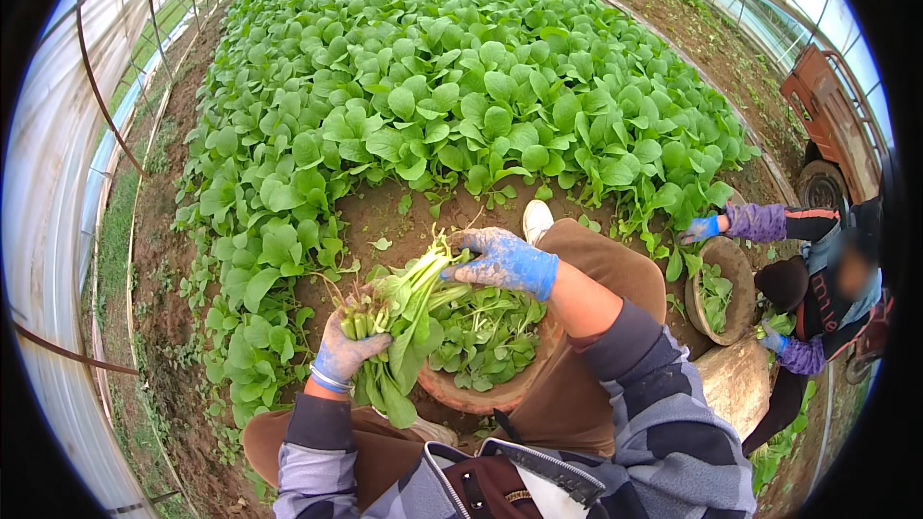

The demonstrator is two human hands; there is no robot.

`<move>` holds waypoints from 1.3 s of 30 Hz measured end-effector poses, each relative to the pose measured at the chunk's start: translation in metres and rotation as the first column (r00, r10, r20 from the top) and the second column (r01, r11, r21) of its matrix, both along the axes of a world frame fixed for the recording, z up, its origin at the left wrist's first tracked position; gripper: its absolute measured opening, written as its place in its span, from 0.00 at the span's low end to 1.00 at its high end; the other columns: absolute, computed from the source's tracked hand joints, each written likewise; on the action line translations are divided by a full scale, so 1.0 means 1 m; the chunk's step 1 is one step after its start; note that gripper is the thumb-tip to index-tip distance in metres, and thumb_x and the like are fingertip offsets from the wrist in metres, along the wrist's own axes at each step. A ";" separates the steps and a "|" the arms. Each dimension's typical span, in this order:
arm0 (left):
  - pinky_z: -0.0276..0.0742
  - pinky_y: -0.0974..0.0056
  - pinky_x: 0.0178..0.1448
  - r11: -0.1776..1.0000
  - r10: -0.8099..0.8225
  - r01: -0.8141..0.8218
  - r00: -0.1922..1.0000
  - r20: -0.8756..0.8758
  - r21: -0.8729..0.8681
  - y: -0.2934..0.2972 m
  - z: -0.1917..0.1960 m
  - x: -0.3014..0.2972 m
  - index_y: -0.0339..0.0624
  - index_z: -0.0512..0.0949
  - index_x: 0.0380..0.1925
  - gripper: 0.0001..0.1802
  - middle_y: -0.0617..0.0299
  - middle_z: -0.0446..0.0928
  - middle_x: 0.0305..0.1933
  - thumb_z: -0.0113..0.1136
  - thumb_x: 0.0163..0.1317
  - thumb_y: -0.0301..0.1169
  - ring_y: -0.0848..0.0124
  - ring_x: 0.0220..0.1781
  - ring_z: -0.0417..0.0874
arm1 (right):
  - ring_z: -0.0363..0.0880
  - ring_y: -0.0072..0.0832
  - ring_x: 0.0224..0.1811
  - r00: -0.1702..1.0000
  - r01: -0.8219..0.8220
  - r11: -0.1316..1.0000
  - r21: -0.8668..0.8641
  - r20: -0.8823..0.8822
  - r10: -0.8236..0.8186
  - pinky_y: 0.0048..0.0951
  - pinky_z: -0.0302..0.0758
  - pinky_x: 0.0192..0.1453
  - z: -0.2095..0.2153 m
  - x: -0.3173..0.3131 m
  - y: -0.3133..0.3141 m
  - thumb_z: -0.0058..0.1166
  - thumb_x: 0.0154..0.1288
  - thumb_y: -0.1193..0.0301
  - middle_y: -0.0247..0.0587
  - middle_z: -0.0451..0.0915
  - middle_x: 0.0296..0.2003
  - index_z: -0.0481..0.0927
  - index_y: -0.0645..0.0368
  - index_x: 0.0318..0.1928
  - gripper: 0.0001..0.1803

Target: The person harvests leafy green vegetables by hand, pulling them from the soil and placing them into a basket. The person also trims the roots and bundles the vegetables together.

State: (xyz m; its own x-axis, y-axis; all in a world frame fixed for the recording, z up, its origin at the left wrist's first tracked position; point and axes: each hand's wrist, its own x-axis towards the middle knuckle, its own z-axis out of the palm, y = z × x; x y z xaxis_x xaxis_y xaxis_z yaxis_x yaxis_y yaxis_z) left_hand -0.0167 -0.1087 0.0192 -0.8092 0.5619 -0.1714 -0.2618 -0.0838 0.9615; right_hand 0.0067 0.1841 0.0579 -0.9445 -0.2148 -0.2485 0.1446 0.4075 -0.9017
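My left hand (344, 354), in a soiled blue-and-grey glove, is closed round a bunch of leafy greens (402, 365), its pale stems and roots bundled together and its leaves hanging down. My right hand (508, 262), gloved in muddy blue, is closed on the pale stems (428, 279) of more greens, which lie against the left hand's bunch. Below both hands, between my legs, stands a round reddish-brown basin (463, 401) with loose greens (492, 341) inside. My right fingertips are partly hidden by the stems.
A dense bed of greens (452, 86) spreads ahead, with bare soil (385, 216) before it. At right a co-worker in purple sleeves (755, 221) reaches to plants beside another basin (738, 312). A reddish cart (832, 106) stands behind. Plastic sheeting (58, 183) on hoops lines the left.
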 end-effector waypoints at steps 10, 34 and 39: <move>0.63 0.64 0.66 0.996 -0.042 0.053 0.989 -0.143 0.076 0.013 0.016 -0.001 0.36 0.58 0.66 0.47 0.58 0.66 0.63 0.64 0.41 0.17 0.70 0.62 0.69 | 0.79 0.46 0.42 0.866 0.146 0.958 0.246 -0.500 -0.004 0.39 0.75 0.46 -0.024 0.000 -0.018 0.60 0.54 0.63 0.52 0.79 0.39 0.74 0.59 0.50 0.24; 0.76 0.65 0.52 0.921 -0.057 -0.223 0.732 -0.678 -0.318 -0.012 0.005 -0.006 0.37 0.73 0.50 0.31 0.56 0.79 0.45 0.64 0.40 0.21 0.68 0.45 0.81 | 0.74 0.21 0.38 0.981 0.146 0.956 -0.253 -0.089 -0.174 0.25 0.72 0.45 -0.005 0.004 0.047 0.57 0.64 0.64 0.33 0.78 0.35 0.79 0.60 0.45 0.15; 0.79 0.62 0.45 0.878 -0.185 -0.272 0.566 -0.803 -0.394 -0.008 0.009 -0.002 0.43 0.75 0.50 0.31 0.53 0.81 0.41 0.67 0.39 0.26 0.60 0.39 0.83 | 0.75 0.31 0.51 0.975 0.062 0.926 -0.372 -0.176 -0.137 0.31 0.70 0.58 -0.004 0.008 0.007 0.56 0.63 0.62 0.44 0.71 0.55 0.74 0.57 0.57 0.23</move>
